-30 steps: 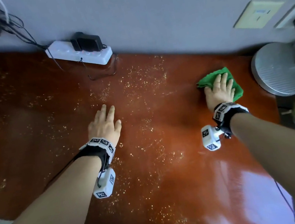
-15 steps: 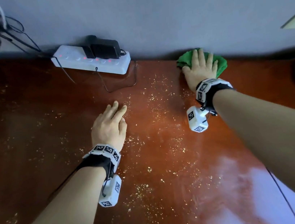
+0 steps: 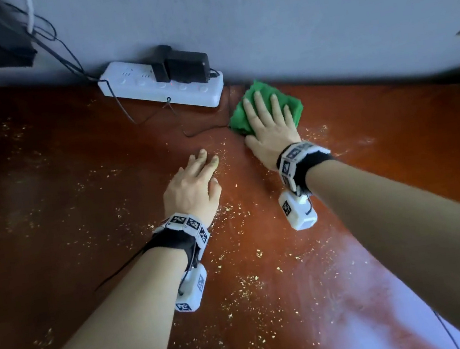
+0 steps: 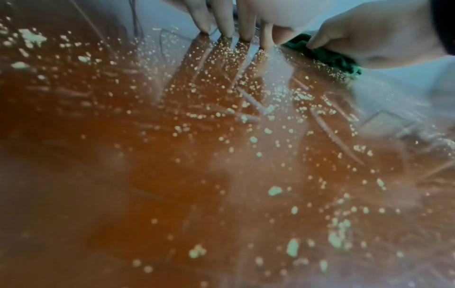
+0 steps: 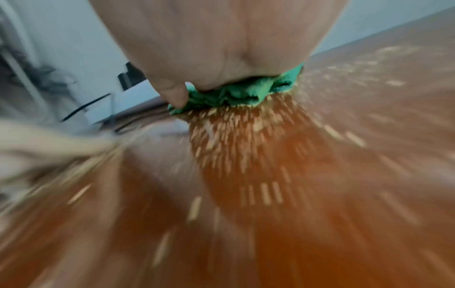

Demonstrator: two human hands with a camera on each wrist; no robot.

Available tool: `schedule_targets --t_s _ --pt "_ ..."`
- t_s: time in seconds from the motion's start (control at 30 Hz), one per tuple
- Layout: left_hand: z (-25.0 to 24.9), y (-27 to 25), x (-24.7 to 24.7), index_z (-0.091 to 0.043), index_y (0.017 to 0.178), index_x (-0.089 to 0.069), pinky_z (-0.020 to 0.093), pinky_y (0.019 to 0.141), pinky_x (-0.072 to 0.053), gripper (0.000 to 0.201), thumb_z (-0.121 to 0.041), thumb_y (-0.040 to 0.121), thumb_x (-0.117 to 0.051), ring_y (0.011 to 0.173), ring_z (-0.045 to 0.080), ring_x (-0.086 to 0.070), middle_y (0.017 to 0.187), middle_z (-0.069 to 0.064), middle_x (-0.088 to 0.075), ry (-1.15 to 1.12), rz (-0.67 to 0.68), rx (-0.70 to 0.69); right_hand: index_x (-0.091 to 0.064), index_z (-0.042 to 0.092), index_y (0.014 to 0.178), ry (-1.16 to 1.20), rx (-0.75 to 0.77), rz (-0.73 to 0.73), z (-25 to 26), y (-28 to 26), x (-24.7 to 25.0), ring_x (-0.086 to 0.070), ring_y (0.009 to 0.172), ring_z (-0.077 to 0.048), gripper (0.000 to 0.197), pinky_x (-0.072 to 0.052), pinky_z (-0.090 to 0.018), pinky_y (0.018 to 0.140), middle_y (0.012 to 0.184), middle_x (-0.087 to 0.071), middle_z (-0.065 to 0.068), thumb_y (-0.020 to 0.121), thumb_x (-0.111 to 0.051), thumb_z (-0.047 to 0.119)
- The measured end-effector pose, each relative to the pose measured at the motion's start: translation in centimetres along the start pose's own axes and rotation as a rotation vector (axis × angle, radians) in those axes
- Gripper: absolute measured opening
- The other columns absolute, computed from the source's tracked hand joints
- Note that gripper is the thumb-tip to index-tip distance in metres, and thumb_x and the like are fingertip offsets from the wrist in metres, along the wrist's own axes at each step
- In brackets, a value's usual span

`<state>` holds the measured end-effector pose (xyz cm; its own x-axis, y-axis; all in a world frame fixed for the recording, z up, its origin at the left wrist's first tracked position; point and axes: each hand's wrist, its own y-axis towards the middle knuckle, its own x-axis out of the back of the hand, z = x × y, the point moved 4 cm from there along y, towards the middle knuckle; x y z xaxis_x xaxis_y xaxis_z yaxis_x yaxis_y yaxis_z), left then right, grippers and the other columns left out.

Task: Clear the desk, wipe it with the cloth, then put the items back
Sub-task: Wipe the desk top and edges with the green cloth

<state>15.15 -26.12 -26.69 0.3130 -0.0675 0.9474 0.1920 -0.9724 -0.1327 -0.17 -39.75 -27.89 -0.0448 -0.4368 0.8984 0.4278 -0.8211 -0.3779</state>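
The left hand (image 3: 192, 188) rests on the desk (image 3: 49, 199) with relaxed fingers, grasping nothing. Just to its right, the right hand (image 3: 271, 127) presses flat, fingers straight, on the green cloth (image 3: 240, 116), which lies under it.

The head camera looked steeply down from above onto the table (image 3: 49, 199), facing the wall behind the power strip (image 3: 163, 90), far enough to take in both forearms. The left wrist camera sat low over the table (image 4: 123, 175), looking along the left hand (image 4: 221, 17) toward the power strip's side, with crumbs close below. The right wrist camera sat just as low, close behind the right hand (image 5: 221, 39), facing the power strip (image 5: 128, 101); its picture was streaked with blur. All three views shared the green cloth (image 3: 265, 101) (image 4: 329, 56) (image 5: 236, 93) beside the power strip.
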Motion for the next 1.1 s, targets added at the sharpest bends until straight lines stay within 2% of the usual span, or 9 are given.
schedule_targets --t_s 0.13,0.23,0.37,0.43,0.6,0.7,0.77,0.93,1.1 --pt "-0.6 -0.4 -0.2 -0.028 0.146 -0.047 0.040 0.116 -0.031 0.052 -0.025 0.094 -0.050 0.144 0.020 -0.035 0.157 -0.004 -0.035 0.038 0.052 -0.030 0.015 0.028 0.156 -0.078 0.140 0.108 2.6 -10.4 -3.8 0.019 0.149 -0.027 0.079 0.006 -0.047 0.122 0.163 0.020 0.003 0.095 -0.033 0.043" --pt "-1.1 -1.0 -0.7 -0.026 0.153 -0.034 0.044 0.120 -0.022 0.055 -0.031 0.098 -0.043 0.150 0.022 -0.020 0.163 -0.001 -0.019 0.066 0.138 -0.011 0.018 0.033 0.154 -0.125 0.210 0.138 -0.1 -15.0 -5.2 0.022 0.149 -0.023 0.073 0.007 -0.044 0.122 0.162 0.022 0.008 0.098 -0.028 0.045" --pt "-1.7 -3.1 -1.2 -0.028 0.154 -0.028 0.046 0.121 -0.019 0.055 -0.038 0.101 -0.038 0.151 0.023 -0.014 0.165 0.000 -0.012 0.073 0.207 0.011 0.012 0.031 0.156 0.070 -0.277 0.039 -8.7 -15.1 -3.5 0.013 0.151 -0.028 0.068 0.000 -0.049 0.122 0.163 0.019 0.005 0.102 -0.026 0.049" --pt "-1.9 -4.8 -1.5 -0.029 0.155 -0.027 0.047 0.121 -0.020 0.055 -0.038 0.101 -0.039 0.151 0.023 -0.014 0.165 0.000 -0.012 0.091 0.212 0.005 0.012 0.028 0.156 0.099 -0.343 0.044 -8.2 -15.7 -3.7 0.014 0.150 -0.030 0.071 0.002 -0.051 0.122 0.163 0.019 0.002 0.101 -0.026 0.052" --pt "-2.8 -8.5 -2.4 -0.030 0.155 -0.027 0.049 0.118 -0.024 0.058 -0.038 0.099 -0.044 0.150 0.026 -0.017 0.165 -0.001 -0.014 0.107 0.179 0.041 0.021 0.030 0.153 -0.113 0.275 0.268 1.5 -22.4 -8.5 0.029 0.145 -0.028 0.076 0.010 -0.052 0.120 0.159 0.030 0.004 0.099 -0.025 0.057" --pt "-3.7 -9.0 -2.4 -0.031 0.154 -0.027 0.048 0.118 -0.025 0.056 -0.039 0.101 -0.041 0.150 0.025 -0.015 0.165 -0.002 -0.013 0.086 0.203 0.098 0.021 0.035 0.152 -0.185 0.420 0.290 -0.9 -24.3 -9.0 0.028 0.145 -0.025 0.072 0.015 -0.047 0.119 0.159 0.029 0.007 0.100 -0.024 0.055" --pt "-4.2 -9.0 -2.3 -0.030 0.154 -0.026 0.049 0.118 -0.025 0.055 -0.040 0.101 -0.039 0.151 0.025 -0.014 0.165 -0.003 -0.011 0.072 0.216 0.149 0.019 0.034 0.153 -0.147 0.325 0.208 -5.4 -24.8 -8.3 0.026 0.146 -0.024 0.071 0.010 -0.047 0.121 0.160 0.027 0.008 0.101 -0.026 0.051" --pt "-6.7 -10.0 -3.0 -0.029 0.156 -0.020 0.050 0.118 -0.024 0.057 -0.042 0.102 -0.033 0.151 0.024 -0.011 0.165 -0.002 -0.007 0.072 0.243 0.243 0.001 0.017 0.158 0.127 -0.242 -0.012 -18.8 -27.0 -5.9 0.009 0.151 -0.030 0.083 -0.004 -0.048 0.122 0.165 0.009 -0.003 0.097 -0.049 0.043" --pt "-7.3 -10.2 -3.3 -0.030 0.157 -0.014 0.049 0.115 -0.028 0.060 -0.048 0.102 -0.028 0.151 0.022 -0.011 0.166 -0.003 -0.003 0.125 0.271 0.258 0.003 0.011 0.158 0.225 -0.535 -0.096 -22.6 -22.5 -3.6 0.008 0.151 -0.033 0.087 0.000 -0.048 0.122 0.165 0.010 -0.006 0.096 -0.045 0.050"
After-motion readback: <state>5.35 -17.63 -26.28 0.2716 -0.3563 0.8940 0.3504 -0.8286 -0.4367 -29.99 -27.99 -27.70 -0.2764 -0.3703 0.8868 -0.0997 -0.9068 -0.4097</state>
